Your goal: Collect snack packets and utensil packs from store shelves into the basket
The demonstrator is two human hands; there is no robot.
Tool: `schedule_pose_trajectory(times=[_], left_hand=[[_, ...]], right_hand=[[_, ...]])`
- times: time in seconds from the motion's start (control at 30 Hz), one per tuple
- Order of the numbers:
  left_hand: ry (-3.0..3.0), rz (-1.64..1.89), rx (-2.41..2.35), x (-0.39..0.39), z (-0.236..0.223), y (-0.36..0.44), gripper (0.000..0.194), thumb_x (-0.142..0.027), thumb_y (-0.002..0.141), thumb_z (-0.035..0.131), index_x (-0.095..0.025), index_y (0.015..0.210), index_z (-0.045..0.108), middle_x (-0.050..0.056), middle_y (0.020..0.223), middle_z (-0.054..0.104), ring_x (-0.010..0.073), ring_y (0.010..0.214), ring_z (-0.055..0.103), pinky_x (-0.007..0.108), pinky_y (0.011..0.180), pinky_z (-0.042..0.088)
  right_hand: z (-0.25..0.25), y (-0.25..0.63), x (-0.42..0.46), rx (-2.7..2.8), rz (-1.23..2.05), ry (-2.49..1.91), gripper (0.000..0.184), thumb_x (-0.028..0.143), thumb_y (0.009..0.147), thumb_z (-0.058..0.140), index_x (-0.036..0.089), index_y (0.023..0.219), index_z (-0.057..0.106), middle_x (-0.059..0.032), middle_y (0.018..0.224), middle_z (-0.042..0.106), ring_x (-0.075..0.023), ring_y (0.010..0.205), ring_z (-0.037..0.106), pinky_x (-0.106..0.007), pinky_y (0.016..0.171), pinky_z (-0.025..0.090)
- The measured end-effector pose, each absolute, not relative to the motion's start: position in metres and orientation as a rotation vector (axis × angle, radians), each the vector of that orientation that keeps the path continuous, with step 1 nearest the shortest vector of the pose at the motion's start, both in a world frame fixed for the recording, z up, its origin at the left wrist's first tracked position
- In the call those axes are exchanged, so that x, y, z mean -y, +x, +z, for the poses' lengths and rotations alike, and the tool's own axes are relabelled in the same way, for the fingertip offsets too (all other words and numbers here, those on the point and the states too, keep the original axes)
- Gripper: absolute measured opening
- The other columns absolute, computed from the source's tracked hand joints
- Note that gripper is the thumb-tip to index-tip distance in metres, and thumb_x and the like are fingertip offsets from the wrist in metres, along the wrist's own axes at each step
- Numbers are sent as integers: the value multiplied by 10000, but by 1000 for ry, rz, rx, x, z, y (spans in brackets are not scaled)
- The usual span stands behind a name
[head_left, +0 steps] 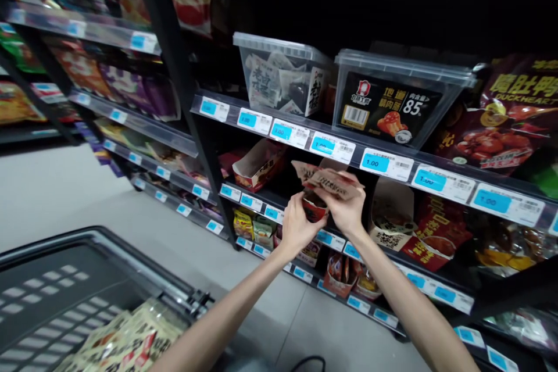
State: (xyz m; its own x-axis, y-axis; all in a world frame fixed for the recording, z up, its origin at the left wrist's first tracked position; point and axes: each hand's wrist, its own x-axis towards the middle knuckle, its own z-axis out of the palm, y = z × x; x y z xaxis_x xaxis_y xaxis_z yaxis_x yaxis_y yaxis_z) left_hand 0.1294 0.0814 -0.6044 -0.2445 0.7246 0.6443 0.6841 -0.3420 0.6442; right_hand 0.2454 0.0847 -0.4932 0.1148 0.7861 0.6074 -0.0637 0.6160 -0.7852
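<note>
Both my hands reach out to the middle shelf and grip a small cardboard display box (333,182) with brown printed flaps and a dark red side. My left hand (299,225) is closed around its lower left, thumb on the red side. Fingers bent, my right hand (349,208) clasps the right side near the raised flap. What the box contains is hidden. To the left on the same shelf sits an open carton (258,165) with a red front. Right of my hands stands a white-walled carton (392,218) of dark packets, beside a red one (440,232).
On the shelf above stand a clear tub of white packets (279,78), a tub with a black label (390,104) and a red duck-heart bag (508,119). A grey cart (93,238) holding cream packets (135,337) is at lower left. Price tags line the shelf edges.
</note>
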Motion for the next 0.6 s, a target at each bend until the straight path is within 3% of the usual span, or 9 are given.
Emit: schedule_pose_trajectory(times=[0.13, 0.3, 0.5, 0.6], left_hand=[[1962, 1681, -1829, -78, -598, 133, 806, -356, 714, 828, -163, 1385, 426, 180, 1304, 585, 361, 1226, 602, 512, 1033, 518], [1965, 1679, -1832, -75, -595, 133, 820, -427, 748, 821, -157, 1410, 419, 193, 1305, 587, 369, 1217, 610, 512, 1019, 524], [1969, 1678, -1842, -72, -595, 135, 839, -429, 753, 819, -135, 1422, 408, 208, 1317, 591, 376, 1218, 606, 514, 1016, 516], [1970, 1666, -1838, -75, -596, 135, 853, -427, 735, 830, -148, 1421, 407, 202, 1327, 587, 380, 1231, 598, 509, 1017, 509]], right_hand=[[-492, 248, -136, 1320, 673, -863, 402, 438, 596, 883, 180, 851, 709, -112, 937, 807, -300, 889, 772, -442, 850, 653], [-502, 266, -168, 1381, 544, -914, 466, 411, 581, 878, 162, 934, 701, -142, 1039, 793, -310, 1014, 748, -468, 966, 595], [-510, 273, -181, 1542, 372, -1061, 436, 398, 605, 872, 171, 945, 722, -131, 1006, 792, -328, 1031, 726, -490, 973, 568], [-502, 265, -188, 1652, 286, -1183, 465, 358, 534, 911, 175, 921, 730, -115, 990, 787, -340, 1035, 716, -501, 994, 549]])
